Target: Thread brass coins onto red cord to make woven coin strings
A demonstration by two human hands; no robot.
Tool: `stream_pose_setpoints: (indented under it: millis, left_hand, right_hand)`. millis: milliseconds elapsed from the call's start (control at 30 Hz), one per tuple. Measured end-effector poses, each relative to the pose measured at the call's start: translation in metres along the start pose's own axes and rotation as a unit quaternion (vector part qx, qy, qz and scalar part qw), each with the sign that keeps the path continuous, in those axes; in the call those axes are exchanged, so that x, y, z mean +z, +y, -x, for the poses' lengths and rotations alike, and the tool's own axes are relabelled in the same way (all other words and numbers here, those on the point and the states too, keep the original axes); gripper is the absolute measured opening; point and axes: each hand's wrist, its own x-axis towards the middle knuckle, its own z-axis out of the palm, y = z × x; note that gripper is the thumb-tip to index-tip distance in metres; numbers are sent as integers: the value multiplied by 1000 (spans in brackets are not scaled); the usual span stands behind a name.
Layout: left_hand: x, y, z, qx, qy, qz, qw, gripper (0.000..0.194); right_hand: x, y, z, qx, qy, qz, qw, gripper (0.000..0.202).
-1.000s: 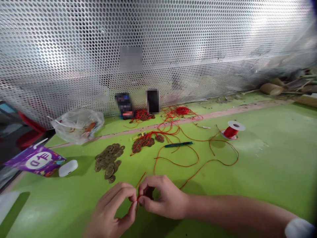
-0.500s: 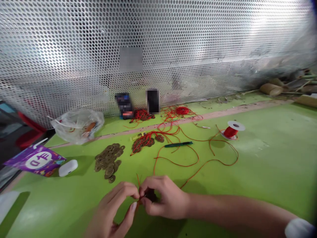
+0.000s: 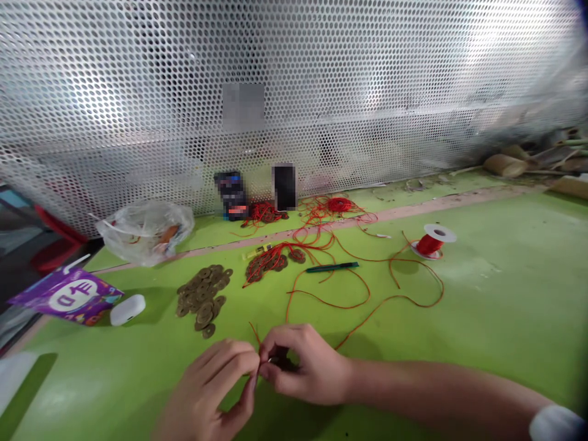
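Observation:
At the near middle of the table my left hand (image 3: 211, 383) pinches a thin red cord (image 3: 254, 332) between thumb and forefinger. Right beside it, fingertips almost touching, my right hand (image 3: 307, 367) is closed in a pinch on the same cord. A dark gap under the right fingers hides whatever else may be there. One short cord end sticks up above the fingertips, while a long length trails rightward over the table to a spool of red cord (image 3: 429, 244). Beyond my left hand lies a heap of holed bronze coins (image 3: 202, 294).
Coins tied with red cord (image 3: 269, 264) lie mid-table near a yellow lighter (image 3: 257, 252) and a slim teal tool (image 3: 332, 267). A purple snack bag (image 3: 73, 297), a white case (image 3: 128, 310) and a clear plastic bag (image 3: 147, 233) sit left. Perforated metal sheeting (image 3: 321, 73) rises behind.
My left thumb has moved up and closed against the forefinger on the cord. The short cord end leans more to the left. My right hand has barely moved.

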Motion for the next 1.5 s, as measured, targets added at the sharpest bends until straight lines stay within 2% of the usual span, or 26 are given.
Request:
stream_pose_setpoints:
  millis: [100,200,300,433,667,800,900,1000,1067,1233,1500]
  left_hand:
    - [-1,2,-1,-37,-13,43,998,16]
    - [0,2,0,-51,4,56,997,15]
    - [0,-1,3,-37,31,10,999,10]
    - [1,-5,6,7,46,-35,998,17]
    - [-1,2,4,33,67,5,997,21]
    - [-3,5,5,-9,71,64,995,17]
    - [-4,2,6,-50,68,83,993,10]
    - [-4,-2,6,-97,75,91,988,15]
    - [-2,-3,5,-108,70,84,988,11]
    - [0,0,1,-52,51,11,997,10]
    - [1,-1,3,-38,41,-17,998,12]
  right_hand:
    - [-1,-2,-1,30,-16,-44,998,5]
    - [-1,-4,-1,37,-17,-60,997,7]
    - [-1,-4,0,30,-19,-44,998,3]
    - [0,-3,0,43,7,-29,999,4]
    - [-1,1,-2,47,-6,-46,998,4]
    - [-3,2,-3,72,49,-38,995,7]
    - [-3,0,-2,51,24,-30,998,5]
    - [0,-3,0,30,-9,-17,999,4]
    - [2,-3,1,20,-2,2,1000,5]
    - [1,2,0,12,34,41,999,6]
    - [-1,-1,0,24,29,18,999,4]
